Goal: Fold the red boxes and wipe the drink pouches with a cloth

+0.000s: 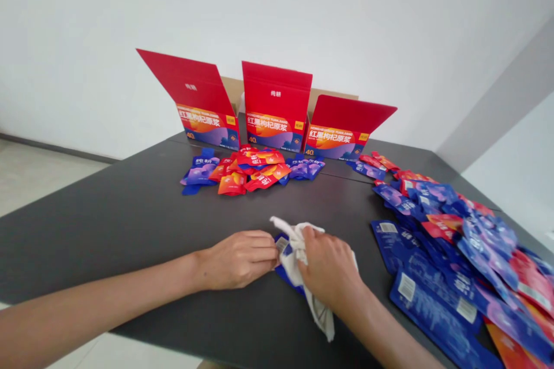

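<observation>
Near the front of the dark table, my left hand (244, 259) is closed on the left end of a blue pouch (283, 244). My right hand (326, 262) grips a white cloth (322, 314) and presses it down over the same pouch. Much of the pouch is hidden beneath the cloth and my fingers. Behind my hands lies a small pile of red-orange pouches (259, 170) mixed with blue ones (201, 170).
Three red and blue cartons (272, 121) with raised lids stand in a row at the back, by the white wall. A large heap of blue and red pouches (450, 253) spreads along the right side of the dark table (142, 219).
</observation>
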A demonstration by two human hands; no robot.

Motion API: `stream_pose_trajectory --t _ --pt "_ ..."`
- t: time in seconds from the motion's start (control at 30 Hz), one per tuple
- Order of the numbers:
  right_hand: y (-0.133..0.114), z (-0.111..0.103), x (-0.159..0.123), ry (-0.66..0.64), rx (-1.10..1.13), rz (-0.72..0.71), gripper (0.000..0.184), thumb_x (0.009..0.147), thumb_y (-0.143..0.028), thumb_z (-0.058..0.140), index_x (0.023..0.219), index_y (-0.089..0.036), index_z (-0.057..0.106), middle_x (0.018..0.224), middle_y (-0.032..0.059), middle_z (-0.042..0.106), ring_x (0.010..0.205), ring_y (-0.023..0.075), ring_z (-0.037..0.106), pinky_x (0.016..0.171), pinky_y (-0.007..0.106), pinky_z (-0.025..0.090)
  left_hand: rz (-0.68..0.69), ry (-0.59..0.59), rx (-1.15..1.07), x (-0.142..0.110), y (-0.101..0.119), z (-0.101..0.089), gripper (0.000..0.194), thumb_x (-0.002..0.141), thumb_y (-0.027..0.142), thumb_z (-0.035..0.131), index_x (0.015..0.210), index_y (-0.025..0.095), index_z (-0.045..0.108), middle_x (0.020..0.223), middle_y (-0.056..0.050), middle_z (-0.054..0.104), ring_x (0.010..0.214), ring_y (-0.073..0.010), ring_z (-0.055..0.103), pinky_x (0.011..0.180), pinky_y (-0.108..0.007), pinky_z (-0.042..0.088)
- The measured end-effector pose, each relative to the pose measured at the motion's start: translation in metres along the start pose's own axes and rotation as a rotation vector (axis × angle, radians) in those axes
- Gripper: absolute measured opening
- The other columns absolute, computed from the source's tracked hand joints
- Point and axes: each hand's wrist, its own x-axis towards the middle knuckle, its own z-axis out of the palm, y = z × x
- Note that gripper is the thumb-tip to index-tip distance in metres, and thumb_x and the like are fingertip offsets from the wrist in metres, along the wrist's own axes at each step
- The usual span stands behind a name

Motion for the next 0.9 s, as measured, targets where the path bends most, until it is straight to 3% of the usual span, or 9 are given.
stream_pose_trajectory --t 0.1,0.23,0.33,0.43,0.5,0.63,0.73,0.9 --pt "-0.008 -0.001 -0.005 -0.01 0.022 -0.092 0.028 0.073 -0.027 0.052 0.1 -0.021 0.049 0.092 0.0064 0.063 0.085 0.023 0.061 0.073 0.031 0.042 -0.031 0.043 -0.03 0.001 0.002 0.003 0.023 0.089 0.014 0.041 0.08 0.017 0.062 0.077 -0.005 0.063 0.079 -0.0146 0.057 0.081 -0.03 0.047" --pt "0.002 -0.003 -0.004 -0.005 -0.063 0.091 0.022 0.078 -0.026 0.047 0.099 -0.019 0.051 0.087 0.0079 0.065 0.08 0.0248 0.063 0.067 0.032 0.042 -0.063 0.091 -0.103 0.002 0.009 0.003 0.02 0.089 0.013 0.042 0.088 0.017 0.061 0.081 -0.006 0.063 0.085 -0.0155 0.058 0.087 -0.03 0.046" --pt "0.019 -0.003 0.001 0.003 -0.11 0.194 0.019 0.08 -0.025 0.046 0.096 -0.019 0.052 0.087 0.0085 0.066 0.08 0.0259 0.063 0.065 0.032 0.041 -0.15 0.048 -0.203 0.002 0.012 -0.003 0.012 0.087 0.021 0.049 0.094 0.018 0.059 0.099 -0.008 0.062 0.102 -0.0185 0.054 0.095 -0.034 0.042" --pt "0.029 -0.002 0.004 -0.006 -0.106 0.203 0.021 0.081 -0.028 0.045 0.099 -0.02 0.051 0.09 0.0086 0.065 0.082 0.0257 0.063 0.064 0.031 0.04 -0.324 -0.032 -0.336 0.001 0.011 -0.009 0.028 0.081 0.038 0.058 0.102 0.018 0.055 0.129 -0.01 0.046 0.122 -0.0235 0.04 0.1 -0.036 0.038" --pt "0.034 0.0 0.006 -0.027 -0.1 0.193 0.021 0.081 -0.029 0.044 0.1 -0.02 0.05 0.091 0.0081 0.065 0.083 0.0254 0.063 0.064 0.031 0.04 -0.442 -0.065 -0.395 0.002 0.008 -0.011 0.047 0.078 0.042 0.061 0.117 0.02 0.047 0.136 -0.01 0.039 0.124 -0.024 0.038 0.1 -0.037 0.038" --pt "0.041 -0.002 0.009 -0.026 -0.088 0.203 0.022 0.084 -0.033 0.041 0.1 -0.022 0.049 0.088 0.0064 0.065 0.081 0.0252 0.063 0.063 0.03 0.038 -0.522 -0.102 -0.418 0.008 0.004 -0.009 0.076 0.071 0.041 0.067 0.135 0.022 0.031 0.125 -0.007 0.049 0.116 -0.0233 0.044 0.1 -0.037 0.037" --pt "0.034 -0.004 0.009 0.042 -0.064 0.215 0.024 0.085 -0.035 0.037 0.103 -0.022 0.047 0.087 0.006 0.065 0.079 0.0242 0.062 0.062 0.03 0.036 -0.6 -0.055 -0.367 0.012 0.005 -0.002 0.068 0.068 0.043 0.068 0.127 0.021 0.043 0.114 -0.007 0.053 0.108 -0.024 0.047 0.097 -0.037 0.038" --pt "0.005 0.004 0.007 0.069 0.037 -0.035 0.024 0.078 -0.032 0.047 0.101 -0.023 0.047 0.093 0.004 0.064 0.084 0.0212 0.06 0.067 0.028 0.036 -0.623 -0.001 -0.321 0.018 0.007 0.009 0.05 0.064 0.036 0.069 0.11 0.019 0.054 0.108 -0.006 0.057 0.104 -0.0242 0.05 0.102 -0.039 0.031"
